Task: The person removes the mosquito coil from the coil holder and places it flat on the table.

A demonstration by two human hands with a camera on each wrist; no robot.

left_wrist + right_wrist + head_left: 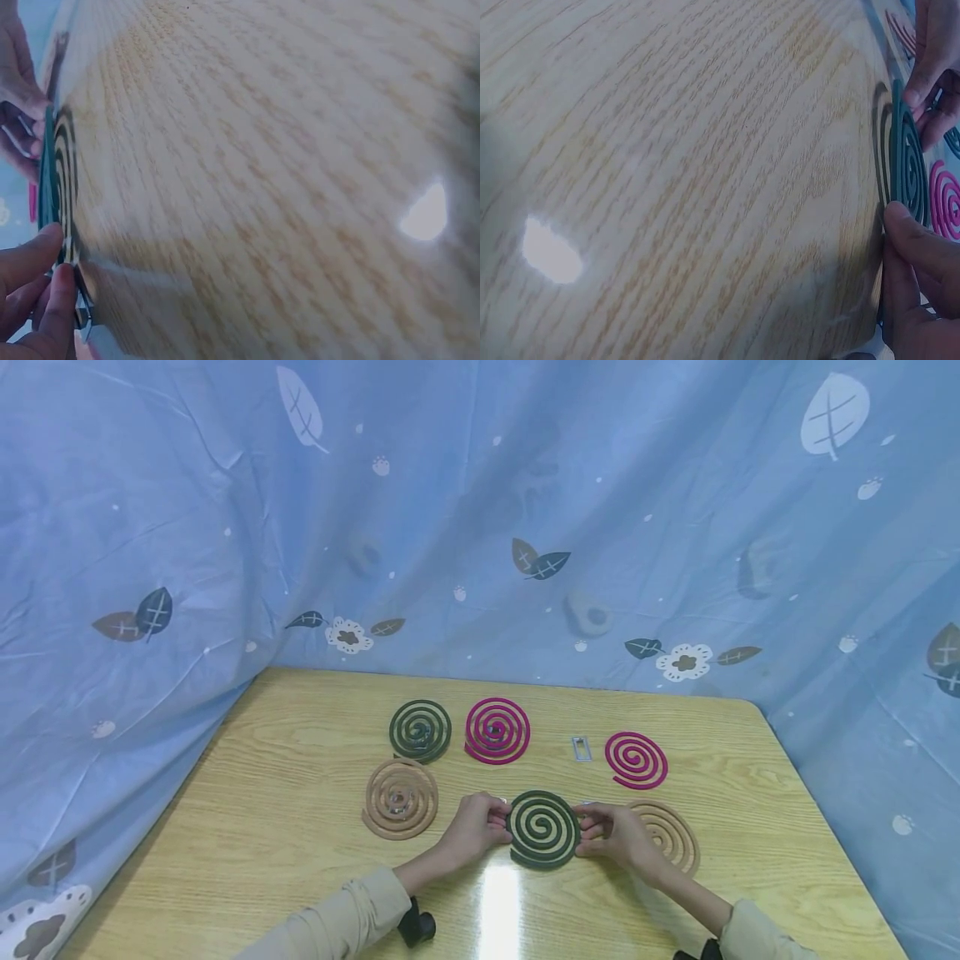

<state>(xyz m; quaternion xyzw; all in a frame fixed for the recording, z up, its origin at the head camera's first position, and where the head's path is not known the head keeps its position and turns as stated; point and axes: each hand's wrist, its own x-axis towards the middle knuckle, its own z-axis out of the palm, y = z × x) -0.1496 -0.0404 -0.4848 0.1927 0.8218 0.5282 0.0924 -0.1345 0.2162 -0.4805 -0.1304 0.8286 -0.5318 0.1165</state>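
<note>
Both hands hold a dark green mosquito coil (541, 827) between them, close over the table. My left hand (474, 828) pinches its left rim between thumb and fingers; my right hand (618, 837) grips the opposite rim. In the left wrist view the coil (46, 180) appears nearly edge-on, its dark reflection or shadow on the wood beside it. The right wrist view shows the right thumb on the near edge of the coil (911, 165). A tan coil (678, 837) lies partly hidden behind the right hand. Small metal pieces peek out beside the fingers of both hands.
On the wooden table (300, 793), another green coil (393, 731), a magenta coil (497, 731) and a tan coil (367, 802) lie over metal stands. Further right are a bare metal stand (581, 748) and a smaller magenta coil (636, 760). A blue curtain (450, 485) encloses the table.
</note>
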